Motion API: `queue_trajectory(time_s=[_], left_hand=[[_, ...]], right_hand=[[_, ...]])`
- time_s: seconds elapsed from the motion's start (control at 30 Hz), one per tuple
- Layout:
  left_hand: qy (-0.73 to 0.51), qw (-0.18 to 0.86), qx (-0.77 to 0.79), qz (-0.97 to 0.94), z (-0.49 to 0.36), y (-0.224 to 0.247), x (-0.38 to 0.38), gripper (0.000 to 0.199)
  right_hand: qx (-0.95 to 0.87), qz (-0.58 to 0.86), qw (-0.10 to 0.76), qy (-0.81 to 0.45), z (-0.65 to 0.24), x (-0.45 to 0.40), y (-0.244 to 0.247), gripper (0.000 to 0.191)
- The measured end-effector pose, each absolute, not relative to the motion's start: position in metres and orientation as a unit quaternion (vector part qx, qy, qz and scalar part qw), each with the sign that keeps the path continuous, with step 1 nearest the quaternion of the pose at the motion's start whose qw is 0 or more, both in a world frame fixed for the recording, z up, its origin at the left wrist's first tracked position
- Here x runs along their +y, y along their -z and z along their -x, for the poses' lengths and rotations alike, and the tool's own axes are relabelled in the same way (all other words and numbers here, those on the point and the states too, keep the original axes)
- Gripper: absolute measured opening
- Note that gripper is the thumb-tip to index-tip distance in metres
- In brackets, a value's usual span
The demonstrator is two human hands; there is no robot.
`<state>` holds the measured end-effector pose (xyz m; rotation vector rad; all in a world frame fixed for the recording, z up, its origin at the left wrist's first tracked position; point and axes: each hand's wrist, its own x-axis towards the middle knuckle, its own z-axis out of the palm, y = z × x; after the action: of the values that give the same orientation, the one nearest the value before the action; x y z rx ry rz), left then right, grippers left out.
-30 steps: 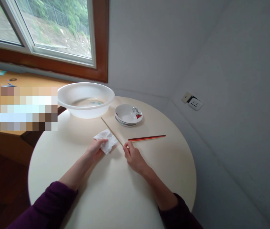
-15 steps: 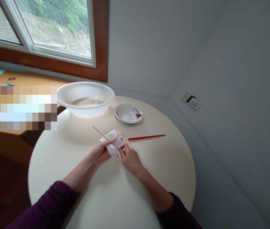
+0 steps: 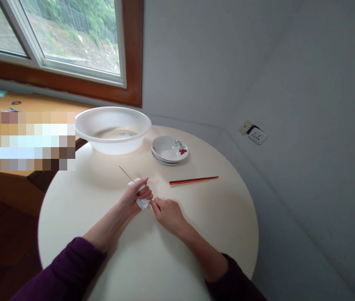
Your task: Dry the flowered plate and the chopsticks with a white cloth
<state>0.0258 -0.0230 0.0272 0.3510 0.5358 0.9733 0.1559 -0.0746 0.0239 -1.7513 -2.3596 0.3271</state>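
Note:
My left hand (image 3: pixel 136 196) is closed around a crumpled white cloth (image 3: pixel 142 203), which wraps a thin light-wood chopstick (image 3: pixel 126 173). The chopstick's far end sticks out past the cloth to the upper left. Its near end is pinched by my right hand (image 3: pixel 167 214), whose fingers hide that tip. Both hands are just above the round cream table (image 3: pixel 152 267). Beyond my right hand, dark and red chopsticks (image 3: pixel 193 181) lie side by side on the tabletop.
A stack of white bowls (image 3: pixel 168 149) with a red flower pattern stands at the back of the table. To its left is a large translucent basin (image 3: pixel 114 144). A wooden desk (image 3: pixel 48 102) is at the left, and a wall socket (image 3: pixel 258 136) is on the right wall.
My left fingers have folded the cloth over and closed round the chopstick, where it lay spread open before. My right hand has shifted slightly down and now pinches the near end.

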Motion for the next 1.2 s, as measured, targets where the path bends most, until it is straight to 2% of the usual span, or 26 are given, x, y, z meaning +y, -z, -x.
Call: queue_trajectory(time_s=[0.5, 1.2], left_hand=[[-0.544, 0.787, 0.269, -0.11, -0.005, -0.029, -0.005, 0.039], [-0.581, 0.761, 0.27, -0.102, 0.012, -0.029, 0.002, 0.042]], right_hand=[[-0.795, 0.582, 0.107, -0.133, -0.164, -0.075, -0.029, 0.039], [-0.795, 0.569, 0.123, -0.17, -0.17, -0.076, -0.034, 0.041]])
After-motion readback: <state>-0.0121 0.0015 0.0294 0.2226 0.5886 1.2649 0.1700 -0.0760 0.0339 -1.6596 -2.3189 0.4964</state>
